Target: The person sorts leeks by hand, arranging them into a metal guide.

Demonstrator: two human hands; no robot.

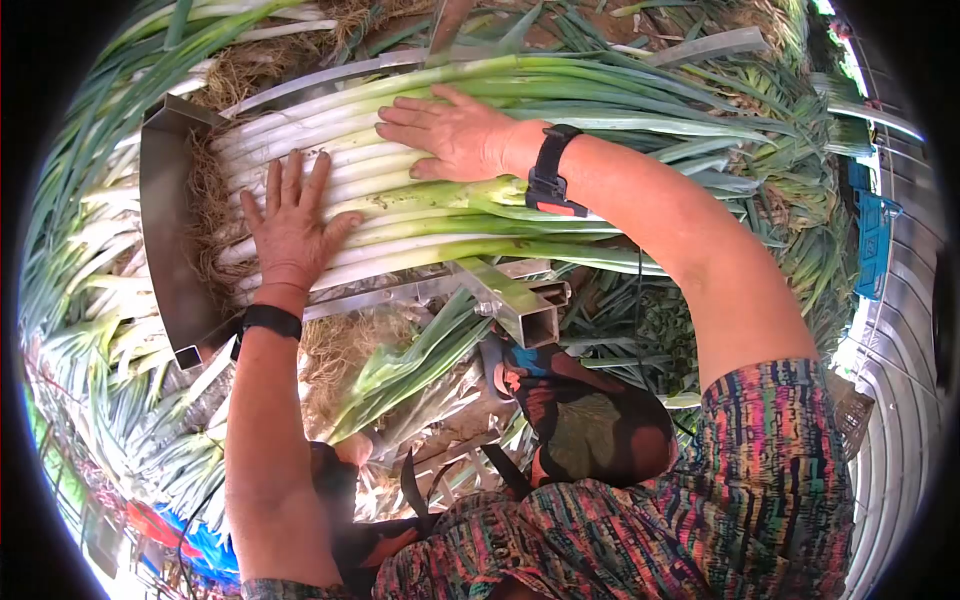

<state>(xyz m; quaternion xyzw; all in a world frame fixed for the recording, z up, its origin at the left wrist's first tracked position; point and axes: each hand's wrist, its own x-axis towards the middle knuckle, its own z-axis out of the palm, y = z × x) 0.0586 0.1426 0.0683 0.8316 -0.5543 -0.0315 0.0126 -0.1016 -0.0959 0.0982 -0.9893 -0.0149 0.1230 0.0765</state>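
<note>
A row of leeks [400, 215] lies side by side on a metal rack [400, 292], white ends and roots to the left, green leaves to the right. My left hand [292, 225] rests flat on the white stalks with its fingers spread. Farther along the row, my right hand [450, 135] lies flat across the pale green part of the stalks, fingers stretched out to the left. Both hands are open and grip nothing. The roots sit up against an upright metal plate [175, 235] at the rack's left end.
More leeks [100, 280] are heaped at the left, and piled leaves [800, 200] lie at the right. A square metal tube [525, 310] juts toward my knees. Loose leaves [420, 360] lie below the rack. A blue crate [875, 240] stands at the far right.
</note>
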